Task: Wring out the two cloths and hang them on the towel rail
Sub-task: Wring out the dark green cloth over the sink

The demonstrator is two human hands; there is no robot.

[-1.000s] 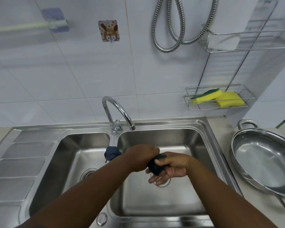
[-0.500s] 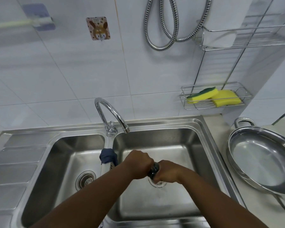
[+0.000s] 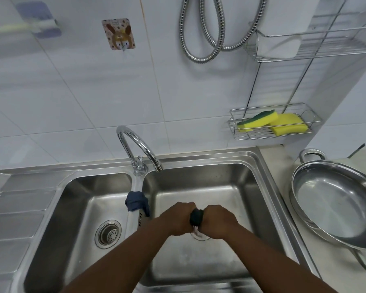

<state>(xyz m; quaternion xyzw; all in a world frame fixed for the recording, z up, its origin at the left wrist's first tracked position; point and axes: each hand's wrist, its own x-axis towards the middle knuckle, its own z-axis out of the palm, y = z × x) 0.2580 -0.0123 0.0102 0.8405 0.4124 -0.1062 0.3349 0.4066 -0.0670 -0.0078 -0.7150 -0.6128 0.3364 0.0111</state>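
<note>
Dark cloth [image 3: 196, 216] is a tight twisted wad, gripped between your left hand [image 3: 179, 218] and right hand [image 3: 219, 220], both fisted on it. Second blue cloth [image 3: 136, 203] sits bunched on the sink divider [image 3: 135, 218].

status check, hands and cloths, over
Left hand and right hand both clamped on dark cloth, over right basin. Blue cloth draped on sink divider. Towel rail bare, path clear.

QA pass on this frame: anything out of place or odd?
Nothing broken or spilled. Only oddity: the second blue cloth lies bunched on the divider between the basins, not yet hung. Both hands, left hand and right hand, grip the dark cloth.
</note>
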